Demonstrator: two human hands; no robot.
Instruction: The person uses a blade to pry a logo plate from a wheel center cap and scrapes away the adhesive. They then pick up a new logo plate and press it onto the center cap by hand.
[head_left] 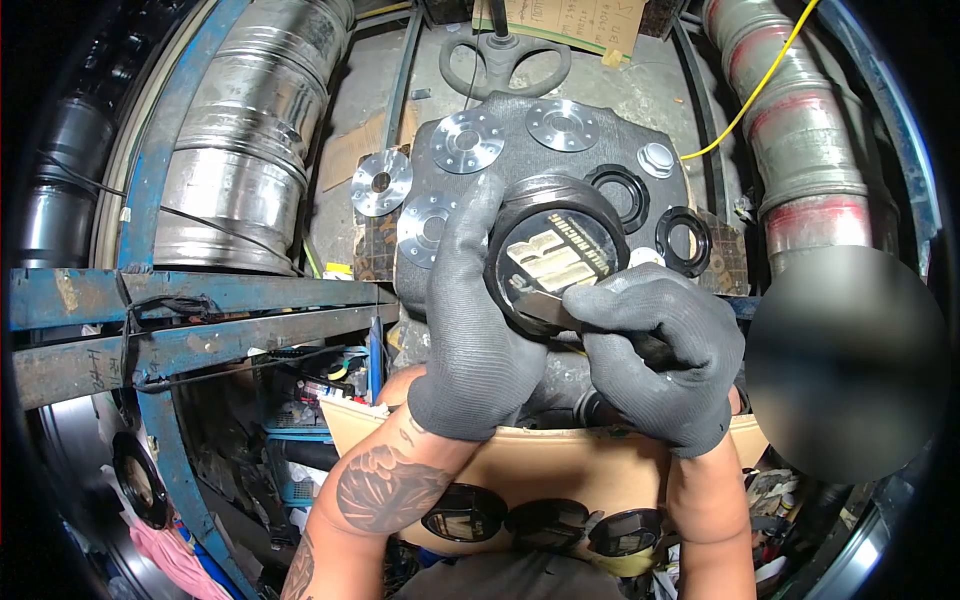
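In the left hand (475, 325), a black cap (558, 258) faces the camera nearly end-on.

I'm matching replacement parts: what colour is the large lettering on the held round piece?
The lettering is pale gold to cream, best seen in the head view.

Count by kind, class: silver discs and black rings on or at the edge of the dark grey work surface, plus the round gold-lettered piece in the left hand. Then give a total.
Silver discs: 4
Black rings: 2
Round gold-lettered piece: 1
Total: 7
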